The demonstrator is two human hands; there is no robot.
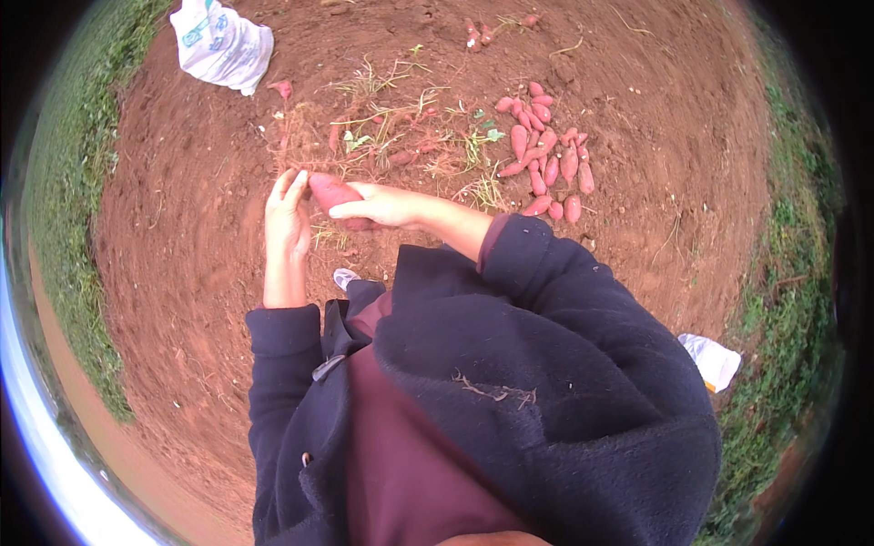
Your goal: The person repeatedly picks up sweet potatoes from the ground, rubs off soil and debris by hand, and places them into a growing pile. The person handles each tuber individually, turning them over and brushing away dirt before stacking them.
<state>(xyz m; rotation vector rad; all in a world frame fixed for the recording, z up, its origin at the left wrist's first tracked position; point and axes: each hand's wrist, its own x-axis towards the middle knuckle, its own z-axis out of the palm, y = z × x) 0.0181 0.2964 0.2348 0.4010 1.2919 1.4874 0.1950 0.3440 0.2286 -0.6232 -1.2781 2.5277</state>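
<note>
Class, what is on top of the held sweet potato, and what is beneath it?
The thumb of the right hand rests on the sweet potato. Soil shows around its edges; whatever it covers directly underneath cannot be seen.

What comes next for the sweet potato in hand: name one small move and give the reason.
Probably use the left hand to pinch off any rootlet at the near end of the sweet potato: it is right at that end, while the right hand grips the other. Whether a rootlet remains is too small to tell.
</note>
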